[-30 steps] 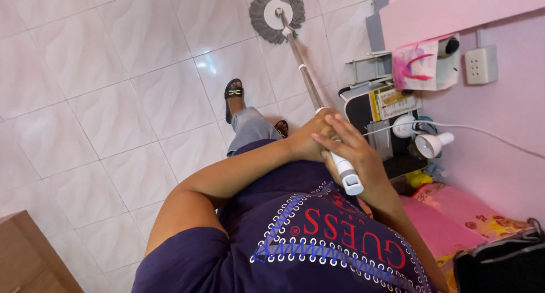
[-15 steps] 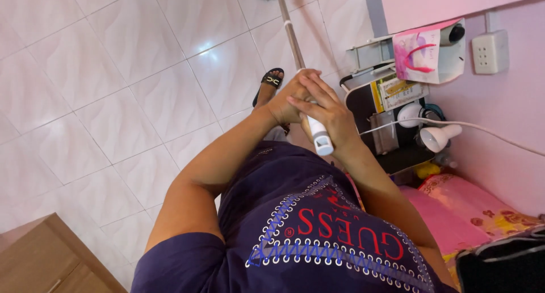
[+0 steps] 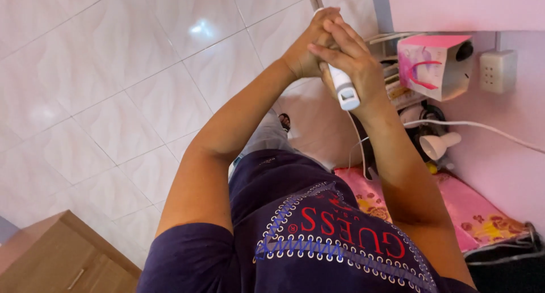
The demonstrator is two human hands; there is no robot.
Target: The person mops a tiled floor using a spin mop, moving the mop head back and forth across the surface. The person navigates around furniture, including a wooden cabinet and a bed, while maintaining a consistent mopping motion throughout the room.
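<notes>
Both my hands grip the mop handle (image 3: 344, 87), a white and grey pole whose end cap sticks out below my fingers. My left hand (image 3: 304, 49) wraps the pole just above my right hand (image 3: 355, 60), and the two hands touch. The shaft runs up and out of the top edge, so the mop head is out of view. My arms stretch forward over the white tiled floor (image 3: 113, 83).
A pink wall with a socket (image 3: 498, 70) and a white cable is at the right. A pink box (image 3: 428, 63), a small white lamp (image 3: 440, 145) and cluttered shelf sit below it. Pink bedding (image 3: 471, 213) lies lower right, a wooden cabinet (image 3: 62, 253) lower left.
My hands have pushed the mop handle forward and up in the view. The mop head has left the frame at the top, and my sandalled foot is mostly hidden now.
</notes>
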